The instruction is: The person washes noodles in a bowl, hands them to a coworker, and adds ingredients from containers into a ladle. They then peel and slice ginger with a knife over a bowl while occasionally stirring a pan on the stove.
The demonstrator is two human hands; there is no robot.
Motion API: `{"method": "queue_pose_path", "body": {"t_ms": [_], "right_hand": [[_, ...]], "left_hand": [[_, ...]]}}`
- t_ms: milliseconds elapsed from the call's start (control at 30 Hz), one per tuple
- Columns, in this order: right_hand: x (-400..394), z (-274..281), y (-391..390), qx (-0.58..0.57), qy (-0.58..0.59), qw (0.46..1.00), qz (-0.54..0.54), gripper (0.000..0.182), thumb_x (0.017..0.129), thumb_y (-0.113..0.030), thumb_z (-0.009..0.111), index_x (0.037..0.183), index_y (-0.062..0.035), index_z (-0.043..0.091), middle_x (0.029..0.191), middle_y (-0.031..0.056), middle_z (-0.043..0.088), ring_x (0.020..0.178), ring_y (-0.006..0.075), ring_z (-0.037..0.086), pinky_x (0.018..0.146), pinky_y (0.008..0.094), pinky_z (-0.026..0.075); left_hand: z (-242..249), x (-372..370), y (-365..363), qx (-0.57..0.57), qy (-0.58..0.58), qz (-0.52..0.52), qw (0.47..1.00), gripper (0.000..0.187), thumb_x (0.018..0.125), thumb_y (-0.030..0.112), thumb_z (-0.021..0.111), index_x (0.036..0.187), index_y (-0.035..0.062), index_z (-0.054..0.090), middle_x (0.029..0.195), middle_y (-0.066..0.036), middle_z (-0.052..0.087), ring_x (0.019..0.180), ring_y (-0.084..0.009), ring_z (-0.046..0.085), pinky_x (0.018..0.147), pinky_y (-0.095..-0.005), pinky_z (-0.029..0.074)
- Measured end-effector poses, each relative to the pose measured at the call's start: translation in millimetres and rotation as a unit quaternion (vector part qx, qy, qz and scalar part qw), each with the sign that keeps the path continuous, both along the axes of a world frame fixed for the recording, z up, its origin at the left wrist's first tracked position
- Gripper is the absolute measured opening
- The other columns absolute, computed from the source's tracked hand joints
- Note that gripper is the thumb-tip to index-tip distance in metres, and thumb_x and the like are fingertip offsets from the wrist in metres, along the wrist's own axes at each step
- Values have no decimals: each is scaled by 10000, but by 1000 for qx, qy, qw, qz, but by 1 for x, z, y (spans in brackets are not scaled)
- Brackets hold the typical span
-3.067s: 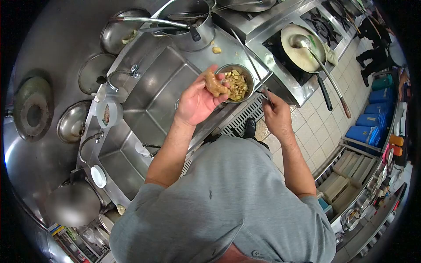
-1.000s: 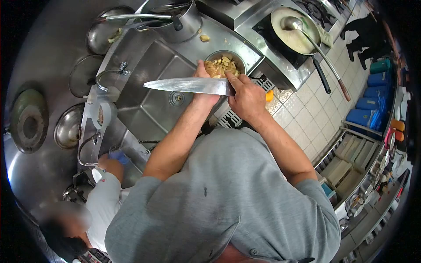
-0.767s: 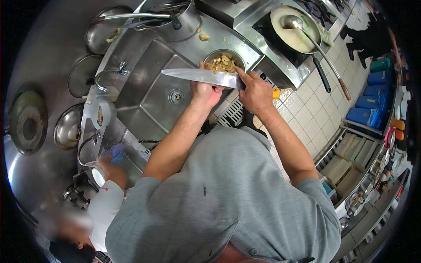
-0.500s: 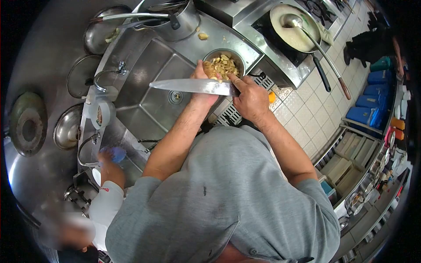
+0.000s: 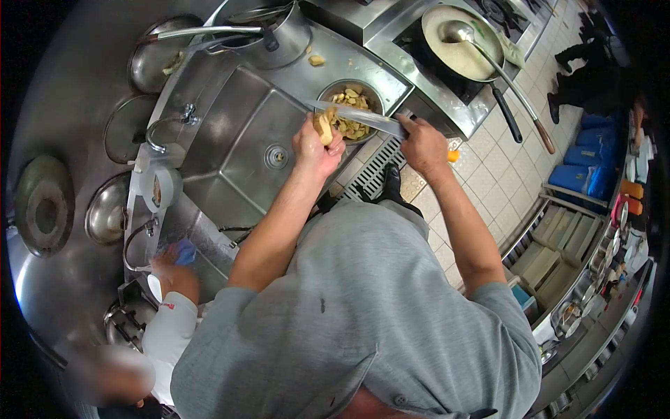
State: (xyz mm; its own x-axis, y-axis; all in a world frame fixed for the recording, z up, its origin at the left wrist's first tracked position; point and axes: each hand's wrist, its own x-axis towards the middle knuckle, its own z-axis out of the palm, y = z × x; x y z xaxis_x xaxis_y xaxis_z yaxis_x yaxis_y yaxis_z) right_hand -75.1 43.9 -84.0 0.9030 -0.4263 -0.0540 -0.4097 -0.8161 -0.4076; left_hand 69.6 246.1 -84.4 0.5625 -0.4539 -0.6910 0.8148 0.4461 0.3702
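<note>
My left hand is closed around a pale yellow piece of ginger with some brown skin, near the sink's edge. Gripped in my right hand is a long knife; the orange end of its handle shows past my fist. The blade points left, crossing above a round metal bowl, and its tip is near the ginger. Many yellowish cut pieces lie in the bowl, partly hidden by the blade.
A steel sink lies to the left, with a tall pot behind it. One loose piece rests on the counter. A wok with pale liquid and a ladle sits at right. A co-worker's arm reaches in at left.
The knife has lifted off the left hand and swung, its tip now farther back over the bowl. My right hand moved right; my left hand came lower and left, baring the ginger.
</note>
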Motion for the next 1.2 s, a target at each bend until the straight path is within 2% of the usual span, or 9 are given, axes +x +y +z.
{"method": "queue_pose_path", "body": {"t_ms": [300, 500, 567, 633, 733, 800, 900, 1000, 1200], "right_hand": [[-19, 12, -12, 60, 22, 997, -42, 497, 826, -100, 610, 1308, -200, 679, 949, 167, 676, 902, 361, 688, 810, 485, 548], [-4, 58, 57, 82, -122, 989, 11, 579, 742, -36, 649, 1304, -174, 674, 887, 118, 658, 767, 331, 679, 705, 443, 562], [4, 62, 67, 74, -133, 988, 13, 584, 736, -47, 657, 1306, -178, 674, 886, 112, 659, 759, 325, 680, 684, 435, 562], [8, 64, 69, 67, -144, 987, 15, 590, 731, -58, 665, 1308, -182, 673, 885, 105, 659, 752, 318, 682, 662, 427, 561], [10, 65, 68, 61, -132, 989, 25, 589, 731, -70, 672, 1310, -177, 672, 884, 103, 660, 759, 319, 684, 664, 433, 559], [9, 63, 68, 69, -116, 990, 32, 596, 729, -73, 675, 1314, -183, 669, 884, 100, 661, 770, 320, 685, 673, 432, 562], [8, 53, 63, 61, -105, 992, 35, 547, 751, -135, 683, 1295, -194, 677, 929, 99, 669, 791, 320, 707, 673, 442, 576], [6, 21, 43, 70, -70, 995, 10, 500, 781, -99, 658, 1271, -192, 698, 1009, 124, 717, 870, 341, 704, 748, 449, 569], [-14, -3, -13, 57, 58, 996, -22, 460, 823, -129, 615, 1268, -208, 700, 1032, 181, 717, 953, 382, 694, 840, 485, 550]], "left_hand": [[22, -12, -6, 136, -91, -78, 983, 475, 1062, 504, 445, 1014, 50, 577, 724, -73, 567, 522, -178, 488, 418, -309, 349], [-7, 8, 3, -253, -89, -222, 938, 417, 1055, 496, 474, 1051, 98, 601, 812, -34, 641, 649, -126, 612, 515, -318, 519], [64, -20, -32, 3, -63, -53, 997, 413, 1056, 504, 463, 1049, 118, 609, 774, -1, 626, 582, -80, 572, 454, -263, 468], [69, -22, -35, 48, -40, -33, 997, 444, 1059, 524, 436, 1033, 118, 612, 731, 5, 610, 500, -74, 507, 381, -228, 365], [38, -16, -12, -55, -125, -138, 981, 572, 1072, 542, 360, 1331, 65, 542, 1132, -101, 679, 967, -199, 687, 795, -360, 587], [14, -7, -2, -237, -119, -177, 948, 513, 1078, 529, 358, 1216, 83, 570, 971, -91, 672, 700, -146, 652, 524, -282, 516], [-6, -7, 4, -189, -132, -188, 955, 478, 1082, 526, 353, 1053, 95, 560, 829, -74, 615, 497, -99, 493, 385, -233, 341], [35, -12, 1, -10, -103, -111, 988, 501, 1080, 536, 345, 903, 113, 546, 693, -29, 540, 436, -91, 390, 392, -230, 282], [31, -3, 18, 4, -162, -133, 978, 493, 1075, 542, 370, 913, 102, 523, 742, -35, 526, 476, -106, 400, 417, -257, 284]]}}
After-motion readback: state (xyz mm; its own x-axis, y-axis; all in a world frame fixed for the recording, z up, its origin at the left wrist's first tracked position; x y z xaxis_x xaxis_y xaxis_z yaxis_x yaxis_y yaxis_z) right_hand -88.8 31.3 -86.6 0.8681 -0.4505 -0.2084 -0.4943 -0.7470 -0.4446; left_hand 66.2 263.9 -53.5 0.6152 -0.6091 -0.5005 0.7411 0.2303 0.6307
